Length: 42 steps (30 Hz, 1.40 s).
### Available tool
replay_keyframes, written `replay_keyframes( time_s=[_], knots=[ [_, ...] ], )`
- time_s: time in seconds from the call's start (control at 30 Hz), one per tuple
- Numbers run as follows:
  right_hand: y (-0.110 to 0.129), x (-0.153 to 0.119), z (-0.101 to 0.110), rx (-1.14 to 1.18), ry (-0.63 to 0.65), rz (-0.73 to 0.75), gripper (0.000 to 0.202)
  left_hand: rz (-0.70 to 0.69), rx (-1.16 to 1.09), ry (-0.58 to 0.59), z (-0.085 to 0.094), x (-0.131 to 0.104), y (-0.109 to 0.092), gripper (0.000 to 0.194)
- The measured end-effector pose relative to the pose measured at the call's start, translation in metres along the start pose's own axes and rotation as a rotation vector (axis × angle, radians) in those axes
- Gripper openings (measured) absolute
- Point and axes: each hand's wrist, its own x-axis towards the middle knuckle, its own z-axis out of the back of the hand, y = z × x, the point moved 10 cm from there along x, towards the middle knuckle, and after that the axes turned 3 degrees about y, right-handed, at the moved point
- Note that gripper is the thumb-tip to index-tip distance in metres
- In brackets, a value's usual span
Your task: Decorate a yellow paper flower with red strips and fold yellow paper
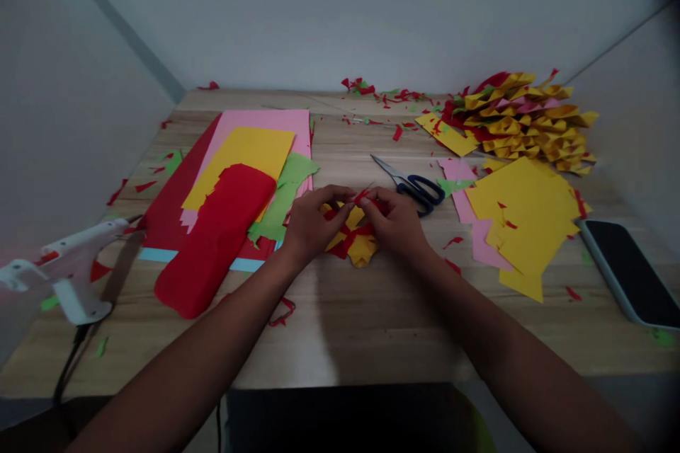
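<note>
Near the middle of the wooden table, my left hand [317, 222] and my right hand [394, 221] meet at the fingertips. Both pinch a small red paper piece [361, 195] between thumb and forefinger. Just below the fingers is a folded yellow and red paper piece [362, 250], partly covered by the hands. Scissors [417, 187] with dark blue handles lie open just beyond my right hand. To the left of my left hand are a red crepe paper bundle [223, 233] and a torn green paper strip [284, 195].
A white glue gun [79, 269] stands at the left edge. Pink paper [265, 120] and yellow paper [239, 156] lie stacked at left. On the right are yellow sheets [523, 212], a folded yellow paper cluster [531, 120] and a phone [632, 272]. Scraps litter the table [387, 347].
</note>
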Motion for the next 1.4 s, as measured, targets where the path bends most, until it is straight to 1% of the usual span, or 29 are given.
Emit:
replay_keyframes(
  time_s=[0.13, 0.23, 0.37, 0.47, 0.57, 0.7, 0.8, 0.9, 0.97, 1.03, 1.13, 1.3, 1.4],
  knots=[
    [-0.008, -0.001, 0.000, 0.014, 0.002, -0.051, 0.026, 0.048, -0.106, -0.016, 0.000, 0.000, 0.004, 0.020],
    [-0.014, 0.000, -0.001, 0.043, -0.004, -0.069, 0.024, 0.062, -0.140, -0.018, 0.000, 0.001, 0.005, 0.022],
    [-0.014, 0.001, 0.002, 0.053, -0.043, -0.045, 0.018, 0.082, -0.127, -0.019, -0.001, 0.000, 0.009, 0.021],
    [-0.012, 0.001, 0.005, 0.024, -0.067, -0.037, 0.018, 0.081, -0.134, -0.039, 0.001, 0.001, 0.011, 0.017],
    [-0.011, 0.002, 0.005, 0.011, -0.062, -0.027, 0.019, 0.078, -0.149, -0.075, 0.004, 0.002, 0.011, 0.012],
    [-0.014, 0.003, 0.004, 0.036, -0.053, -0.037, 0.018, 0.088, -0.124, -0.095, 0.008, 0.003, 0.013, 0.012],
    [-0.015, 0.003, 0.003, 0.047, -0.039, -0.056, 0.018, 0.056, -0.086, -0.061, 0.006, 0.003, 0.009, 0.014],
    [-0.011, 0.003, 0.001, 0.059, -0.011, -0.041, 0.018, -0.032, -0.032, 0.017, 0.000, 0.004, -0.001, 0.018],
    [-0.010, 0.003, 0.000, 0.073, 0.002, -0.031, 0.020, -0.090, 0.014, 0.050, -0.003, 0.004, -0.006, 0.016],
    [-0.011, 0.003, 0.000, 0.082, -0.002, -0.041, 0.021, -0.122, 0.044, 0.058, -0.005, 0.005, -0.009, 0.013],
    [-0.012, 0.003, 0.001, 0.089, -0.011, -0.050, 0.021, -0.126, 0.059, 0.055, -0.006, 0.005, -0.008, 0.011],
    [-0.008, 0.002, 0.004, 0.063, -0.024, -0.022, 0.022, -0.104, 0.059, 0.049, -0.006, 0.004, -0.005, 0.018],
    [-0.006, 0.002, 0.004, 0.062, -0.023, -0.002, 0.020, -0.092, 0.052, 0.042, -0.006, 0.004, -0.004, 0.018]
  ],
)
